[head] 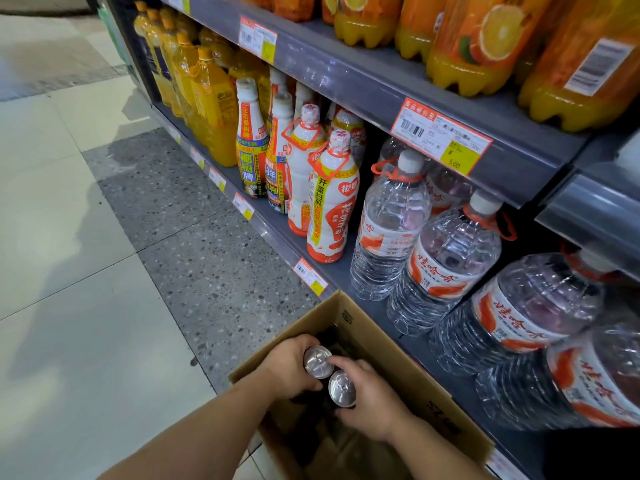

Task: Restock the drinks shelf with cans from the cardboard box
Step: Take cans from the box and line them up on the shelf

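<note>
I am holding two cans inside the cardboard box (433, 407), one in each hand. My left hand (289, 367) is gripping the first can (317, 361), with the fingers wrapping its dark side, and the silver top is facing up to me. My right hand (372, 398) is closing around the second can (341, 388), which is tilting a little, its silver top also showing. The two cans are touching or almost touching each other, just above the dark inside of the box; I cannot tell what else is lying down there.

The box is standing open on the floor (86, 254), with its far side leaning against the edge of the lowest shelf (346, 275). On this shelf, just beside the box, big clear water bottles (391, 223) with red and white labels are standing. Further along are white bottles (330, 199) with red print, then orange juice bottles (214, 109). The shelf above (381, 84) is carrying more orange drink bottles (485, 43), and price tags (441, 135) are sticking on its front edge.
</note>
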Motion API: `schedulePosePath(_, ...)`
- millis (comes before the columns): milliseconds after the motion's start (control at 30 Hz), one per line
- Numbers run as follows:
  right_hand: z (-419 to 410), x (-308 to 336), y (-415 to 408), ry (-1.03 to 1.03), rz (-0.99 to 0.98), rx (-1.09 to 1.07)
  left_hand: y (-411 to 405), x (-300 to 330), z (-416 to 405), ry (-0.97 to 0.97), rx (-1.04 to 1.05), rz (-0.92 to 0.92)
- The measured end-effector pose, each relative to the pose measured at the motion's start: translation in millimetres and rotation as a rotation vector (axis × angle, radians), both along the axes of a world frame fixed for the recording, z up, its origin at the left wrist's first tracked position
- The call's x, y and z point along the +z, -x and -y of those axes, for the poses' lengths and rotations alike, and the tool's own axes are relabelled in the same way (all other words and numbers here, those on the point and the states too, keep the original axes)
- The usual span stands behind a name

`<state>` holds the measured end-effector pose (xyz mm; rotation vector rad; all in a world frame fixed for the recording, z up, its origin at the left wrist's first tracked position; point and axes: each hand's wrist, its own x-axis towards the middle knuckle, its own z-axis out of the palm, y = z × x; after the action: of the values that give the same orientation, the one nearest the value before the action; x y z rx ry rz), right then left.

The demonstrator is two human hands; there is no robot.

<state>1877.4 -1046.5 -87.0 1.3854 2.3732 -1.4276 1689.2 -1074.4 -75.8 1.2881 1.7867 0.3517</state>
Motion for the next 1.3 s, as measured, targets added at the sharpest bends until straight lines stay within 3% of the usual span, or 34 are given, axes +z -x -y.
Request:
schedulePosePath(233,4.3,58.0,-5.9,-0.014,-0.009,-0.077,-11.6,51.2,10.2,0.0,0.123,0.042)
schedulePosePath(400,21.2,167.2,-14.4,-0.026,0.057,-0.168,-22.4,163.5,30.2,0.051,0.196,0.089)
schedulePosePath(533,42.3,290.1,-21.0,-0.049,0.079,-0.28,-26.5,284.3,45.1,0.038,0.149,0.129)
schedulePosePath(767,93.6,549.1,-45.0,-0.107,0.032,-0.473,-34.8,536.4,66.2,-0.136,-0.094,0.138)
schedulePosePath(900,116.8,659.5,-76.7,-0.156,-0.022,-0.616,-70.1,656.2,61.0,-0.288,-0.297,0.196)
schedulePosePath(1100,159.8,769.6,-171.2,-0.294,-0.169,-0.899,-170.9,770.8,57.3,-0.467,-0.545,0.316)
schedulePosePath(1300,243.5,848.2,-304.1,-0.471,-0.207,-1.151,-323.3,833.9,106.4,-0.576,-0.703,0.442)
